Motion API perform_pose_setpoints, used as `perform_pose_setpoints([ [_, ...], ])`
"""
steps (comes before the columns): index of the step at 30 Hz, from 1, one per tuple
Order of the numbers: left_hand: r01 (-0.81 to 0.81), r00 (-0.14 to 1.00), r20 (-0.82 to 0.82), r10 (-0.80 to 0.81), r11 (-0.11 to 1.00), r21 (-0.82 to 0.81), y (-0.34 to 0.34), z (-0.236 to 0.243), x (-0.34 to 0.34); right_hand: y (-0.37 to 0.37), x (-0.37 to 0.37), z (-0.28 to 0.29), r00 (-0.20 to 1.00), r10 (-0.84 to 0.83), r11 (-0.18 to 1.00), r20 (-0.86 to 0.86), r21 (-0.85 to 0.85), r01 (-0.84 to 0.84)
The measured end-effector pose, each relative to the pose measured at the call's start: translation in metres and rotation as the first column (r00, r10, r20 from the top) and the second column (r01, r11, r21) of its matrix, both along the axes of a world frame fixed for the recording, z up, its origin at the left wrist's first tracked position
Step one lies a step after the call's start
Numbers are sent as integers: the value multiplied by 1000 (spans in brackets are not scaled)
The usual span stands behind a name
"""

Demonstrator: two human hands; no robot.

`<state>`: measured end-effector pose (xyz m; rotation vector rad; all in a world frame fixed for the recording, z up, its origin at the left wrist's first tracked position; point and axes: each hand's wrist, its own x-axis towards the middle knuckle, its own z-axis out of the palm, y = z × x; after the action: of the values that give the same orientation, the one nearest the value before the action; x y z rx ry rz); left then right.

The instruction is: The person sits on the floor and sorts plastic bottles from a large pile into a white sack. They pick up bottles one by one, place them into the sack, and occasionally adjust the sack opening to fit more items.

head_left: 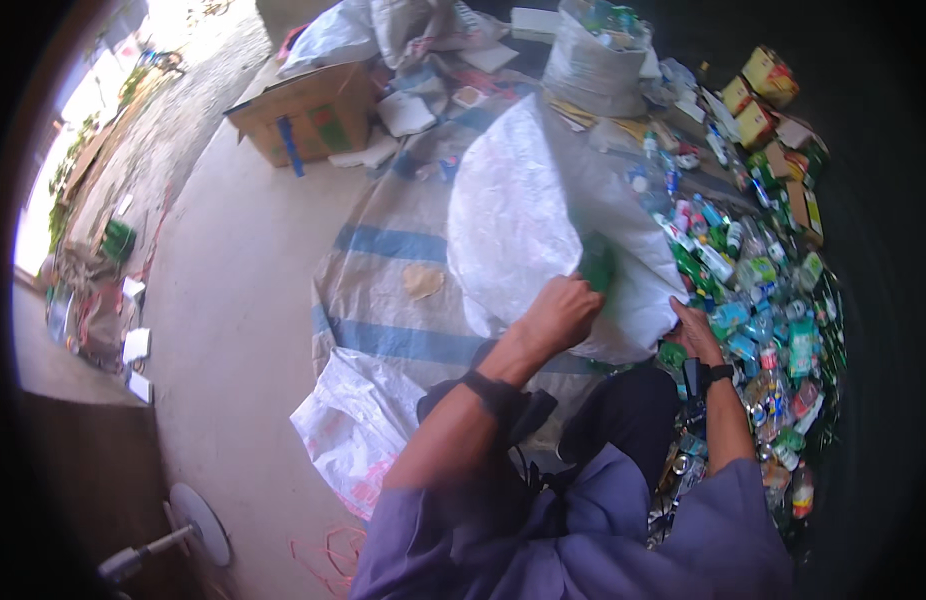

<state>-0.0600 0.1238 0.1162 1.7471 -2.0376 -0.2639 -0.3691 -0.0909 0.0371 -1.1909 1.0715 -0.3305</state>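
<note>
A large white woven sack [508, 220] is held up in front of me. My left hand [571, 310] is closed on a blurred green object [598, 262], apparently a plastic bottle, at the sack's opening. My right hand [696, 322] grips the sack's right edge. A second white sack [348, 425] lies crumpled by my left leg on the striped tarp [368, 285]. A heap of mixed plastic bottles and cans [758, 345] spreads along my right side.
A cardboard box [303, 120] stands at the back left, near white boards [405, 112]. A filled sack [593, 75] and yellow cartons [768, 75] sit at the back right. A pedestal stand [198, 525] is at lower left, with scattered debris [113, 300] along the left.
</note>
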Motion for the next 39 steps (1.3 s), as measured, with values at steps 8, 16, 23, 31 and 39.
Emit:
perform_pose_setpoints([
  [8, -145, 985, 87, 147, 989, -26, 27, 33, 12, 36, -12, -25, 996, -18, 993, 90, 116, 8],
  [16, -370, 913, 114, 392, 912, -177, 16, 34, 4, 64, -49, -87, 995, 47, 968, 88, 242, -67],
  [23, -627, 745, 135, 653, 755, -191, 11, 43, 21, 98, -94, -145, 993, 122, 987, 6, 104, -122],
  [31, -655, 714, 140, 686, 726, -211, 12, 48, 25, 92, -59, -201, 898, 395, 826, -196, -351, -440],
  [39, -640, 740, 96, 665, 741, -203, 11, 48, 25, 72, 11, -211, 748, 285, 493, -599, -578, -650],
])
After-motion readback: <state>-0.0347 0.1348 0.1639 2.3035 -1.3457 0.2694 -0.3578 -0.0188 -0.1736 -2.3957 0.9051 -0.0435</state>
